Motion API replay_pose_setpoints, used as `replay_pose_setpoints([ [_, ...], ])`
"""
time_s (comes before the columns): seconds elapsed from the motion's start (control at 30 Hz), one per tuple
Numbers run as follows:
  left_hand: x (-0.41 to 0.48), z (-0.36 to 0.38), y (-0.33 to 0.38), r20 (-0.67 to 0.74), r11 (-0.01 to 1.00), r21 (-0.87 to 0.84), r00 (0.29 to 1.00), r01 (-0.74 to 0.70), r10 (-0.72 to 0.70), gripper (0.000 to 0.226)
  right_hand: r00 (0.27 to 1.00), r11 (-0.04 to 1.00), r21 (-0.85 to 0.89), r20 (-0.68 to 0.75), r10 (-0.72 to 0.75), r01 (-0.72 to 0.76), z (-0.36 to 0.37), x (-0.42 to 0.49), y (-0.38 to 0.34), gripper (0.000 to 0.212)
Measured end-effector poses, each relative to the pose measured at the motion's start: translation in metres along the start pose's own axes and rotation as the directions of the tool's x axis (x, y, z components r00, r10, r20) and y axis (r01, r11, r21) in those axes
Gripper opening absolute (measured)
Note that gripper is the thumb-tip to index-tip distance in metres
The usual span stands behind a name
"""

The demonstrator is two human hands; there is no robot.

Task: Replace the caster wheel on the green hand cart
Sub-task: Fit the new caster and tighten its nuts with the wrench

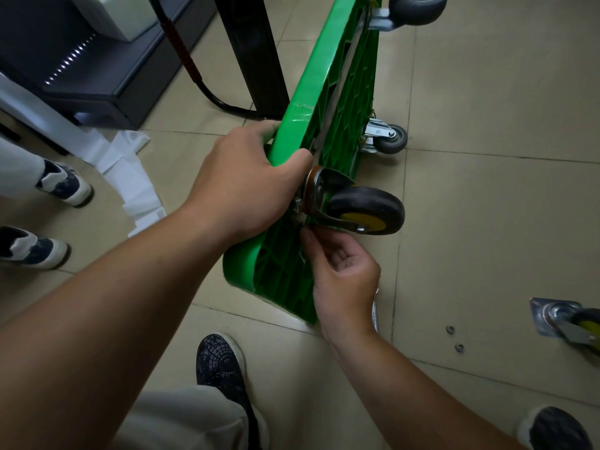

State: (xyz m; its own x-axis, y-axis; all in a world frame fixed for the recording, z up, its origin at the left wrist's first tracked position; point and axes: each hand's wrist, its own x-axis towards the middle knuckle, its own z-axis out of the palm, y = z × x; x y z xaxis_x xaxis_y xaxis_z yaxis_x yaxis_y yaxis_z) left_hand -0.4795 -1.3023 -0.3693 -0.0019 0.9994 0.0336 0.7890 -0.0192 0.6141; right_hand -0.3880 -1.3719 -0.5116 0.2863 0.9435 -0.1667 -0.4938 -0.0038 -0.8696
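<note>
We have the green cart [319, 79] tipped on its edge on the tiled floor [487, 177], underside facing right. Our left hand [240, 180] grips its rim, thumb just beside the mounted caster wheel [365, 209]. Our right hand [344, 274] curls its fingertips against the caster's base; whether they pinch anything, we cannot tell. A second caster [565, 323] and two small metal rings [450, 329] lie near right.

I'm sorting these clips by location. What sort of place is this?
Likely an indoor office or storeroom, not a proper workshop: a beige tiled floor, a dark cabinet carrying a pale machine, and white foam packing lying near the green cart.
</note>
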Motion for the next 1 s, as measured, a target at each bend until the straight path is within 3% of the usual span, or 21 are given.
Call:
replay_pose_setpoints([
  [0.2,0.000,0.000,0.002,0.001,1.000,-0.006,1.000,0.011,-0.010,0.036,1.000,1.000,0.005,-0.009,0.019,-0.019,0.003,0.001,-0.001,0.008],
  [0.43,-0.001,0.001,0.001,-0.005,1.000,-0.010,1.000,-0.001,0.001,0.034,0.986,0.974,-0.160,0.066,-0.153,0.161,-0.005,0.001,0.001,0.018],
  [0.73,0.001,0.002,-0.002,-0.005,1.000,-0.016,1.000,-0.002,0.002,0.029,0.998,0.964,-0.261,-0.013,-0.062,0.057,-0.002,0.003,-0.004,0.012],
  [0.9,0.000,0.001,0.001,-0.010,1.000,-0.013,1.000,0.006,-0.006,0.035,0.998,0.997,-0.076,-0.047,0.029,-0.033,0.006,0.000,-0.008,0.007],
  [1.0,-0.001,0.001,0.002,-0.010,1.000,-0.009,1.000,0.007,-0.007,0.037,0.998,0.998,-0.068,-0.057,0.005,-0.009,0.006,-0.003,-0.009,0.007],
])
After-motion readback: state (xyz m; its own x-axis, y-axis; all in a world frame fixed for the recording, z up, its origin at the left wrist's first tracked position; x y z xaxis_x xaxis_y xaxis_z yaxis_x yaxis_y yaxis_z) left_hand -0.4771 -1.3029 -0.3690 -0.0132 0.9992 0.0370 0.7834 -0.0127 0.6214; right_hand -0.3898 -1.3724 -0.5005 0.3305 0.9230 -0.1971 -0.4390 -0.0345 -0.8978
